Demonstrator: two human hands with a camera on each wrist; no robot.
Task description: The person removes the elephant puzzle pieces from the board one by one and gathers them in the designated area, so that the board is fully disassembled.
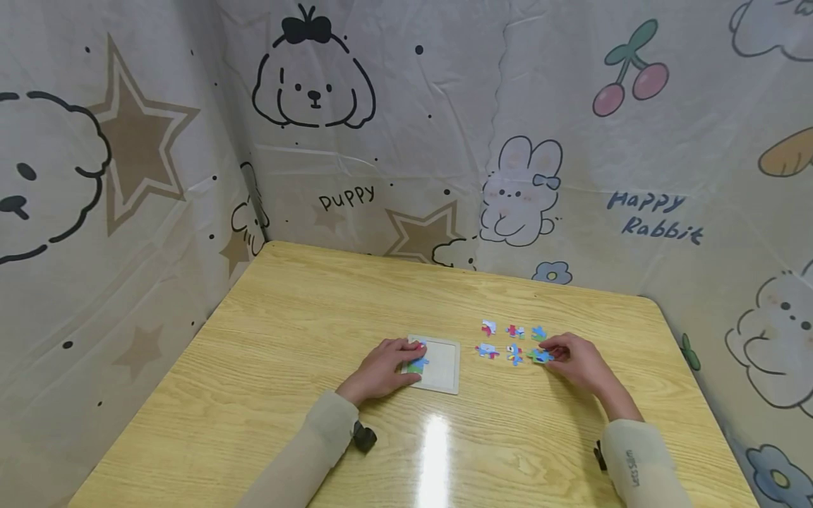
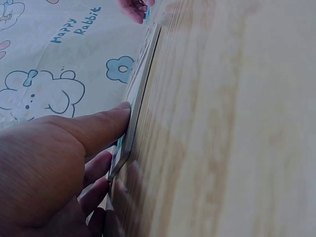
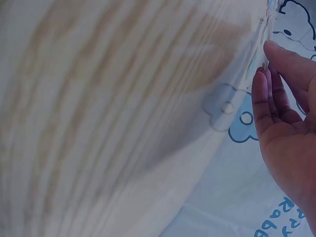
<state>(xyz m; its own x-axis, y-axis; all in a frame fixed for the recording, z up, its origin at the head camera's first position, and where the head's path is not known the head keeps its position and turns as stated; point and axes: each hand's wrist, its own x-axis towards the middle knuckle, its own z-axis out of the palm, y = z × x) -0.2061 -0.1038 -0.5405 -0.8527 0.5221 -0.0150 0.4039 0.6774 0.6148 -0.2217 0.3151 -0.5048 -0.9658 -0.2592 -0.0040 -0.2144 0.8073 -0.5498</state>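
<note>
A square white puzzle tray [image 1: 448,389] lies on the table, with coloured pieces [image 1: 416,365] fitted along its left side. My left hand [image 1: 381,368] holds the tray by that side. In the left wrist view the thumb [image 2: 106,129] rests on its near edge, and the other fingers are curled by the left edge. To the right, my right hand [image 1: 576,360] pinches a blue-green jigsaw piece [image 1: 540,356] between thumb and fingers. The right wrist view shows this hand [image 3: 289,106] at the table's surface, the piece seen edge-on.
Loose jigsaw pieces lie in two rows right of the tray, among them a red-white one [image 1: 488,327], a blue-green one [image 1: 539,332] and a blue-red one [image 1: 514,353]. The wooden table [image 1: 305,310] meets a printed curtain [image 1: 394,155] behind.
</note>
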